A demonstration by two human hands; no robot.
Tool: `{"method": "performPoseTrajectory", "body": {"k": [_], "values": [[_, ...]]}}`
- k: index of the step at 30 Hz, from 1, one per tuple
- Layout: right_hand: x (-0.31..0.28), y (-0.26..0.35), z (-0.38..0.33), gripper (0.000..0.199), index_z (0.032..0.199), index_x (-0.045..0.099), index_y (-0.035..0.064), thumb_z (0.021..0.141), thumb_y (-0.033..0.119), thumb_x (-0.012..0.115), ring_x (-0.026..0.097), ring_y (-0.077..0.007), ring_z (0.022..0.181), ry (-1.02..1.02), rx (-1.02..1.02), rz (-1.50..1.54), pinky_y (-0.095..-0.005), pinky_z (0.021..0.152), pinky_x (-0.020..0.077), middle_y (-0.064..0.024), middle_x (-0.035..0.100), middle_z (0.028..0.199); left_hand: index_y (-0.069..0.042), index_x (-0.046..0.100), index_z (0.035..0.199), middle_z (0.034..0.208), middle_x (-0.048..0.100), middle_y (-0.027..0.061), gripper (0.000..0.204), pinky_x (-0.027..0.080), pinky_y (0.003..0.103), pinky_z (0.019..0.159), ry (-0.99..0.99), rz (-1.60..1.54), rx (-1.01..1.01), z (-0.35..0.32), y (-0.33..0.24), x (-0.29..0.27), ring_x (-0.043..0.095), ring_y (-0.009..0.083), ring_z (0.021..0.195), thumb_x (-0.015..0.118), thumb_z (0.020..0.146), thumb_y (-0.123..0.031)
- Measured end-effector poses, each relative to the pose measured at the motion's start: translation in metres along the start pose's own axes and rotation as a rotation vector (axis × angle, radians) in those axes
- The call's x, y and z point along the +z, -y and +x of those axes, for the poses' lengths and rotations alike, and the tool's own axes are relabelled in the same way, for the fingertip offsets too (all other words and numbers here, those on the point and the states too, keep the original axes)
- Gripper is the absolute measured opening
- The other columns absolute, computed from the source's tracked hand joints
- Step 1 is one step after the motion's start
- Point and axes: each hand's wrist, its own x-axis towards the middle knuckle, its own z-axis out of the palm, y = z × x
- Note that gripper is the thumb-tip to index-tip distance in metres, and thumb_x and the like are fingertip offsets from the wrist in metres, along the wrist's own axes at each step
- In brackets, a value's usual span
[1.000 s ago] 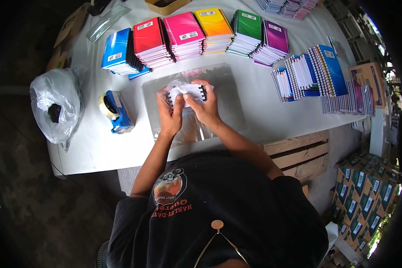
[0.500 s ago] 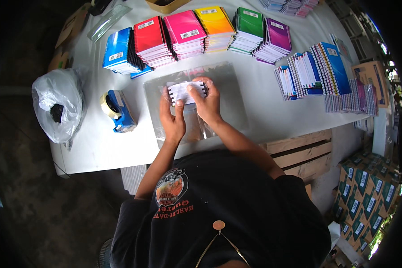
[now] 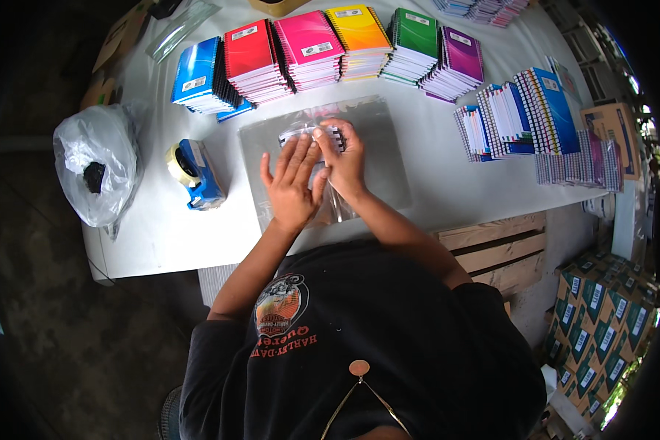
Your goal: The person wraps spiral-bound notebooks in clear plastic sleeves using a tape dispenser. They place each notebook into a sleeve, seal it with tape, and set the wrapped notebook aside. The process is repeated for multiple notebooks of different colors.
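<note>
a: i'm on the head camera from far off; what do you get nearest the lens?

b: i get a black shirt (image 3: 411, 323) with a round pendant (image 3: 358, 368) hanging over it, then the two hands

a: how are the fingers?

b: on the left hand (image 3: 295, 192) they are spread apart and nearly straight, laid over the small white bundle (image 3: 295, 131) without wrapping it, as far as i can see; on the right hand (image 3: 347, 165) they are bent around the bundle's right end, thumb on top

a: and where is that bundle?

b: over the grey plastic sheet (image 3: 381, 158) on the white table (image 3: 169, 249), its black-toothed ends showing past the fingers; i cannot tell if it touches the sheet

a: what's around it?

b: to the left i see a blue tape dispenser (image 3: 209, 176), and farther left a clear plastic bag (image 3: 114, 198)

a: and beyond?

b: notebook stacks (image 3: 308, 37) in a curved row, blue, red, pink, yellow, green and purple from left to right; off to the right, spiral notebooks (image 3: 550, 110) and a cardboard box (image 3: 609, 132)
</note>
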Motion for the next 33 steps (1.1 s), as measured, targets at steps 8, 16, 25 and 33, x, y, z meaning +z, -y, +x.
{"method": "performPoseTrajectory", "body": {"k": [8, 16, 25, 33], "values": [[-0.023, 0.011, -0.033, 0.071, 0.14, 0.032, -0.0005, 0.086, 0.037, 0.059, 0.026, -0.0383, 0.131, 0.164, -0.443, -0.672, -0.0562, 0.106, 0.0189, -0.0214, 0.032, 0.141, 0.002, 0.016, 0.146, 0.14, 0.045, 0.0164, 0.097, -0.001, 0.054, 0.111, 0.152, -0.158, -0.038, 0.011, -0.001, -0.008, 0.035, 0.0299, 0.135, 0.023, 0.086, -0.074], [-0.02, 0.017, -0.042, 0.055, 0.141, 0.035, 0.0002, 0.09, 0.018, 0.047, 0.03, -0.0308, 0.136, 0.42, -0.596, -0.946, -0.0478, 0.113, 0.0169, -0.0164, 0.04, 0.142, 0.006, -0.01, 0.144, 0.141, 0.042, 0.0205, 0.099, -0.001, 0.052, 0.112, 0.24, -0.57, -0.166, 0.017, 0.002, -0.029, 0.039, 0.0322, 0.133, 0.023, 0.089, -0.07], [-0.025, 0.025, -0.033, 0.043, 0.125, 0.055, 0.0041, 0.083, 0.01, 0.054, 0.044, -0.0239, 0.127, 0.369, -0.737, -1.026, -0.0407, 0.107, 0.0312, -0.0088, 0.051, 0.134, -0.003, 0.059, 0.12, 0.108, 0.066, 0.0172, 0.054, 0.04, 0.039, 0.094, 0.188, -0.065, 0.267, 0.086, 0.051, -0.02, 0.062, 0.0303, 0.096, 0.068, 0.082, -0.04], [-0.027, 0.011, -0.033, 0.03, 0.112, 0.062, 0.0051, 0.086, 0.017, 0.052, 0.047, -0.0252, 0.122, 0.335, -0.802, -1.04, -0.0416, 0.107, 0.0316, -0.0105, 0.056, 0.121, -0.003, 0.069, 0.091, 0.097, 0.07, 0.0125, 0.01, 0.05, 0.039, 0.089, -0.011, -0.43, 0.023, 0.046, 0.025, -0.004, 0.066, 0.0282, 0.098, 0.067, 0.081, -0.006]]}}
